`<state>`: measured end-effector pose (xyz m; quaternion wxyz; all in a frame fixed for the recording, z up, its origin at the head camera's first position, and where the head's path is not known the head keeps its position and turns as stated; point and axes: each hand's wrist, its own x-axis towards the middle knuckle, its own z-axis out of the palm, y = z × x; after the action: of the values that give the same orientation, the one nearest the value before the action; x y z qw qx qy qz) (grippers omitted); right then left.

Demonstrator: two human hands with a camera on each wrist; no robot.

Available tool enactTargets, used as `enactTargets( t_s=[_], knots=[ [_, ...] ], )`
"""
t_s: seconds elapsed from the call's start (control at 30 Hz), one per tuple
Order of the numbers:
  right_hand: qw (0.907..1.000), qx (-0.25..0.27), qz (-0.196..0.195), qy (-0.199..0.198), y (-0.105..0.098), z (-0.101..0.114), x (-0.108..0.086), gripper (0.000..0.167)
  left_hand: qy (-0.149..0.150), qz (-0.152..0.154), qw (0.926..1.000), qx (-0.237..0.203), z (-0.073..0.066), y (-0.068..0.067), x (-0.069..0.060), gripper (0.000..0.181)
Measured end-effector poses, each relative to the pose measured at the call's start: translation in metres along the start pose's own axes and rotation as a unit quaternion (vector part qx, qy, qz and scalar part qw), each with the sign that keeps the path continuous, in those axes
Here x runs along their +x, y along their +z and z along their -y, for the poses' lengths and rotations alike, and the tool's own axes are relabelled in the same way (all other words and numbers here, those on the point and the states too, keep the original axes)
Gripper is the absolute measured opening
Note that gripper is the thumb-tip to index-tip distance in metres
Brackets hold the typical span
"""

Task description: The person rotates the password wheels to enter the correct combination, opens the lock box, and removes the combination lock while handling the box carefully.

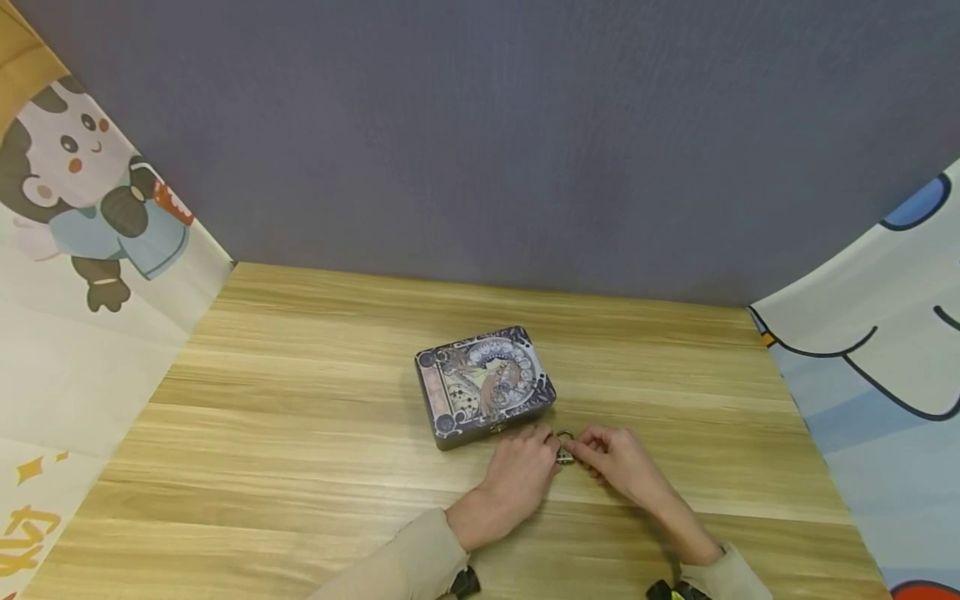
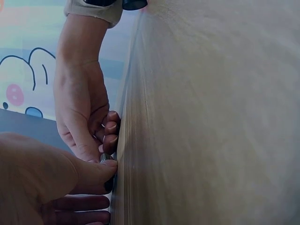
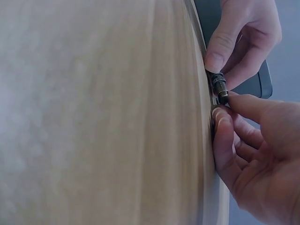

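A small combination padlock (image 1: 564,457) lies between both hands, low over the table, with its curved shackle toward the box. My left hand (image 1: 517,475) grips the padlock's left side by thumb and fingers. From the right, my right hand (image 1: 622,468) pinches the other end with its thumb and curled fingers. In the right wrist view the dark ridged padlock body (image 3: 219,84) shows between the two thumbs; its dial digits are too small to read. Just behind the left hand is a decorated tin box (image 1: 487,383), lid down, with a small clasp (image 1: 497,428) on its front.
The wood-grain table (image 1: 300,417) extends around the hands and box. A grey panel (image 1: 480,150) stands along the back edge. Cartoon-printed sheets flank the table at left (image 1: 90,358) and right (image 1: 870,400).
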<state>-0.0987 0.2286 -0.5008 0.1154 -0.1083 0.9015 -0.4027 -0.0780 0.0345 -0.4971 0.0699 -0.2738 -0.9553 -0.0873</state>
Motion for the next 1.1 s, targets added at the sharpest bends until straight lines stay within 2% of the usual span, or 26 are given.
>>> enactTargets(
  t_s=[0.47,1.1],
  knots=[
    [0.9999,0.004,0.005,0.012,0.0003,0.0004,0.0005,0.019,0.002,-0.012,0.9998,0.016,-0.0008,0.0006,-0.0006,0.03],
    [0.9999,-0.01,0.0,-0.002,0.0005,0.0001,0.0007,0.02,0.004,-0.015,0.9997,0.02,-0.0013,0.0005,-0.0009,0.028]
  ],
)
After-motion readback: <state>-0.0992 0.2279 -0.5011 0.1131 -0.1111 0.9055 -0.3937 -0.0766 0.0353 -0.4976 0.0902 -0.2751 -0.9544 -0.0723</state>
